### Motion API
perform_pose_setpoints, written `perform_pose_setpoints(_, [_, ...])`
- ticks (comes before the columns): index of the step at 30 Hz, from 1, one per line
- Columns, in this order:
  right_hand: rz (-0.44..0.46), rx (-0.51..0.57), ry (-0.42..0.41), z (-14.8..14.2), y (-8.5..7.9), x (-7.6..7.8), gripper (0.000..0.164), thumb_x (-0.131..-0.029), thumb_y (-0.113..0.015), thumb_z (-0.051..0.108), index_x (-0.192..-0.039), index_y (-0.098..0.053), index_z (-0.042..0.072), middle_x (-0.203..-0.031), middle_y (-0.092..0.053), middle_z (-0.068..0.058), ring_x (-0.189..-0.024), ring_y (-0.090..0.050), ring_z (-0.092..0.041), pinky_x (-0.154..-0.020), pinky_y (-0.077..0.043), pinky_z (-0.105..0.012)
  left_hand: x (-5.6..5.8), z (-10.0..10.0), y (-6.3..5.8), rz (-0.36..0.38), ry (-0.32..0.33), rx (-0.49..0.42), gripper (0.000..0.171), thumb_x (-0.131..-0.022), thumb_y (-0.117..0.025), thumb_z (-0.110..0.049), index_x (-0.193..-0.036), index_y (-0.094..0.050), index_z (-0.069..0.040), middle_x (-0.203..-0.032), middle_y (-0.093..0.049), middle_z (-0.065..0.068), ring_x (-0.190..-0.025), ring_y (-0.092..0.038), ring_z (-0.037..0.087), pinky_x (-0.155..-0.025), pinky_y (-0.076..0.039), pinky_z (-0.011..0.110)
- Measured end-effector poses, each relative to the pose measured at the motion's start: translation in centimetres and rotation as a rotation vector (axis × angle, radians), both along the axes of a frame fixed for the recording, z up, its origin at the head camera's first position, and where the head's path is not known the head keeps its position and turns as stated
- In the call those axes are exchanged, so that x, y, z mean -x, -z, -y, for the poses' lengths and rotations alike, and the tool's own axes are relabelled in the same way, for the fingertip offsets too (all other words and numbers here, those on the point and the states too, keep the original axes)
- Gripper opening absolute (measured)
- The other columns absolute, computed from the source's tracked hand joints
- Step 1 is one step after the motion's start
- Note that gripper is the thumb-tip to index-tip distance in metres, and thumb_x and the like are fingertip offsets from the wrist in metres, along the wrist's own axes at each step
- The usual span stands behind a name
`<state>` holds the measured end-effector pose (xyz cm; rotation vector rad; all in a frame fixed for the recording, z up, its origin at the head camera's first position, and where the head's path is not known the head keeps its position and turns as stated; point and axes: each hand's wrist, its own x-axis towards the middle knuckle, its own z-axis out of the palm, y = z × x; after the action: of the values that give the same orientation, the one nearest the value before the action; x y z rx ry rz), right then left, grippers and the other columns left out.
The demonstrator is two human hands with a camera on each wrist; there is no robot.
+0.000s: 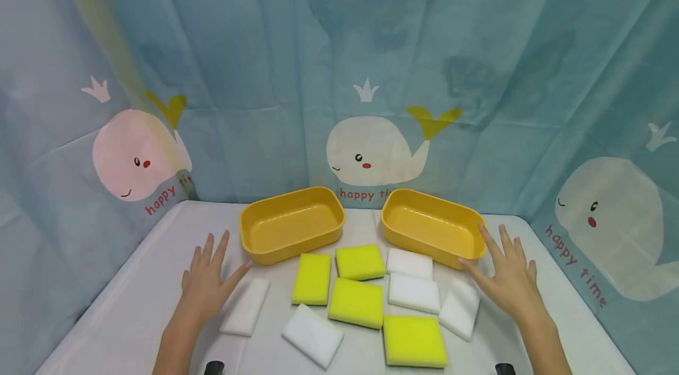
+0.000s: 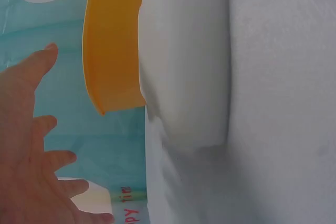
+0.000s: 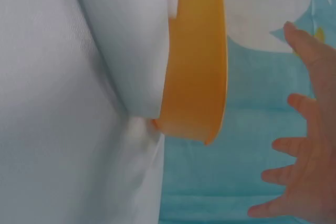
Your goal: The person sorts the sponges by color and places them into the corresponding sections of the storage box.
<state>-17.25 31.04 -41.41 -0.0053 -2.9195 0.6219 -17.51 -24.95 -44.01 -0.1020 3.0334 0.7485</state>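
My left hand is spread at the left of the table, fingers straight, holding nothing. Nearest to it are a white sponge block and the left yellow tray. On the other side my right hand is likewise spread and holds nothing. Its thumb and forefinger overlap the edge of the right yellow tray in the head view; in the right wrist view the hand appears apart from that tray. A white sponge lies close by. Both trays have bare insides.
Between the hands lie several yellow sponges, among them one at the front, and several white ones, such as a tilted sponge. A blue curtain with whale prints hangs behind the white table.
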Motion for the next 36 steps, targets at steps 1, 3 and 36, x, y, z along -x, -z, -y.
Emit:
perform_pose_setpoints(1, [-0.002,-0.002,-0.007,0.1,0.0,0.0,0.100,-0.098,-0.062,0.065,-0.171,-0.012,0.021,-0.171,-0.005,-0.034,-0.150,-0.004,-0.069,-0.104,-0.008,-0.093,0.0,-0.1,0.1,-0.010,0.003,0.001,0.101,-0.103,-0.049,-0.069,-0.170,-0.003,-0.010,-0.171,0.001,0.035,-0.152,-0.001,0.066,-0.113,-0.012,0.087])
perform_pose_setpoints(3, [0.003,-0.003,-0.021,0.4,0.0,0.0,0.100,-0.098,-0.063,0.065,-0.171,-0.012,0.021,-0.171,-0.007,-0.034,-0.150,-0.006,-0.069,-0.104,-0.009,-0.093,0.0,-0.2,0.3,-0.035,0.013,0.000,0.100,-0.103,-0.051,-0.066,-0.170,-0.006,-0.007,-0.170,-0.003,0.036,-0.151,-0.005,0.067,-0.113,-0.015,0.085])
perform_pose_setpoints(36, [-0.123,0.216,-0.408,5.1,-0.3,-1.3,0.087,-0.091,-0.084,0.042,-0.164,-0.040,0.023,-0.163,-0.047,-0.012,-0.146,-0.044,-0.044,-0.108,-0.042,-0.074,2.2,-2.0,0.9,-0.183,0.125,-0.214,0.076,-0.102,-0.072,-0.031,-0.160,-0.038,0.002,-0.157,-0.038,0.038,-0.145,-0.036,0.058,-0.114,-0.035,0.074])
